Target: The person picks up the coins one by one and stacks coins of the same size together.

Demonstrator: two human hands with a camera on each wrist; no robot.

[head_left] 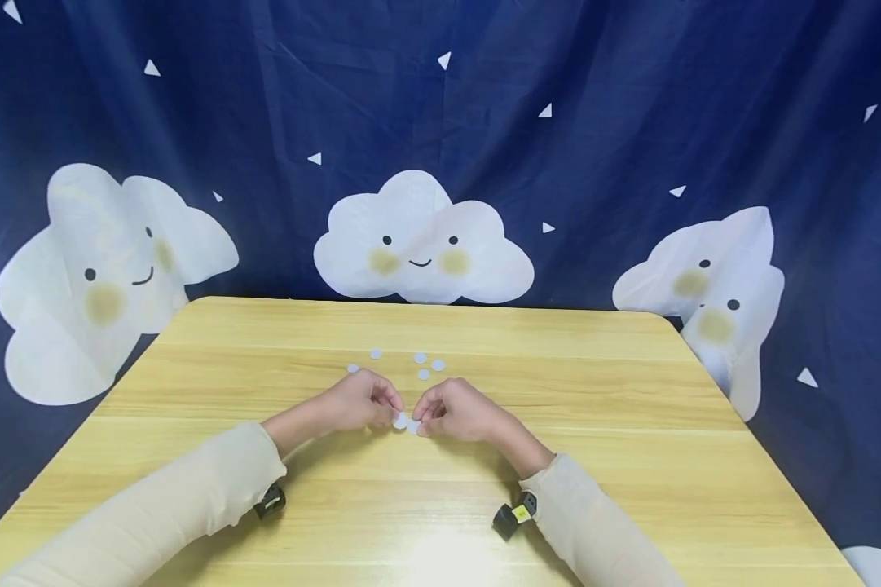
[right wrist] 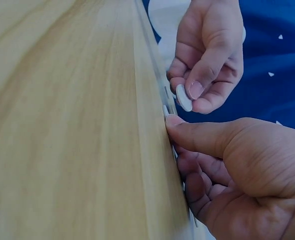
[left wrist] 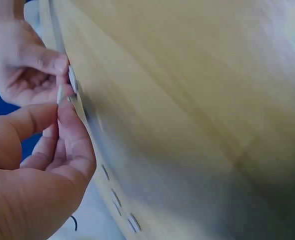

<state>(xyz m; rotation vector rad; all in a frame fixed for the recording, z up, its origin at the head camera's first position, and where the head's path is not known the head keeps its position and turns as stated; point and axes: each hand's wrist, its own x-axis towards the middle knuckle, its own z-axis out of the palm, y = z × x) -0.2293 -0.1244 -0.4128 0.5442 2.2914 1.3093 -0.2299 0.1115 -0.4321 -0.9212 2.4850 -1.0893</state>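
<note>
Between thumb and fingers, my left hand (head_left: 361,401) pinches a small white disc (right wrist: 184,98), held on edge in the right wrist view. Opposite it, my right hand (head_left: 460,410) pinches another white disc (head_left: 413,427) close over the tabletop, its edge showing at the thumb tip. The two discs nearly meet in the head view, the left one (head_left: 400,421) slightly higher. Past the hands lie several loose white discs (head_left: 420,358), flat on the wood, one of them (head_left: 353,368) partly behind the left hand. Curled fingers hide part of each held disc.
A light wooden table (head_left: 616,383) spans the space before me. Beyond its far edge hangs a dark blue curtain (head_left: 594,65) with white clouds and triangles. Black wrist devices (head_left: 509,518) sit at both sleeve cuffs, low over the wood.
</note>
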